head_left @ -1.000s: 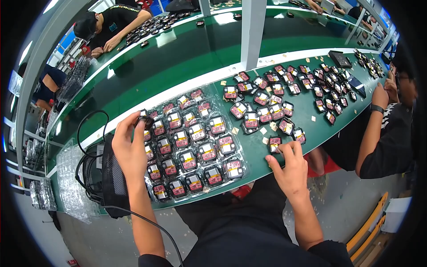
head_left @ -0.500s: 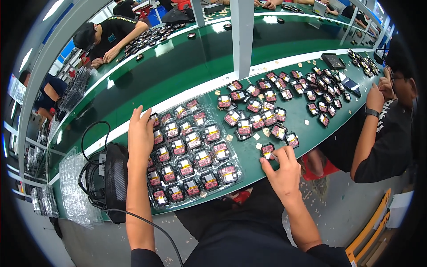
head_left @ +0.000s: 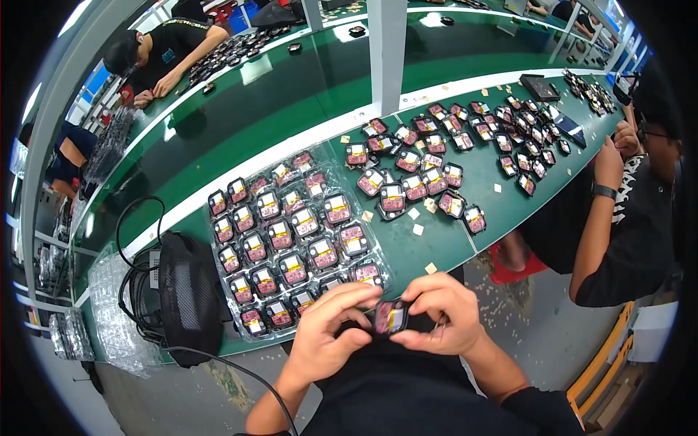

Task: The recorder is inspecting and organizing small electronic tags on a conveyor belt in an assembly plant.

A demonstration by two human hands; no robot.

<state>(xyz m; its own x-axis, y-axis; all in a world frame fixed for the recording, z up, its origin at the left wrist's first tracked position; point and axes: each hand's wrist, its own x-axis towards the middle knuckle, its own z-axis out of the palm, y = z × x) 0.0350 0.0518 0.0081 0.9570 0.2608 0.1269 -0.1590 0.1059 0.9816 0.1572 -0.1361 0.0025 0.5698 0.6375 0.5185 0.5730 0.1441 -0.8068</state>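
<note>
The right hand [head_left: 447,316] pinches a black-cased square electronic module [head_left: 391,318] in front of the person's body, near the edge of the green workbench [head_left: 407,254]. The left hand [head_left: 331,334] curls at its other side, though whether those fingertips grip it is hard to tell. Similar modules [head_left: 293,269] sit in a clear plastic tray [head_left: 339,176].

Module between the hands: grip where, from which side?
Probably by opposite edges of the module, from the right, as the right hand does: it is squarish, and such a pinch leaves its red, white and yellow face mostly clear.
</note>
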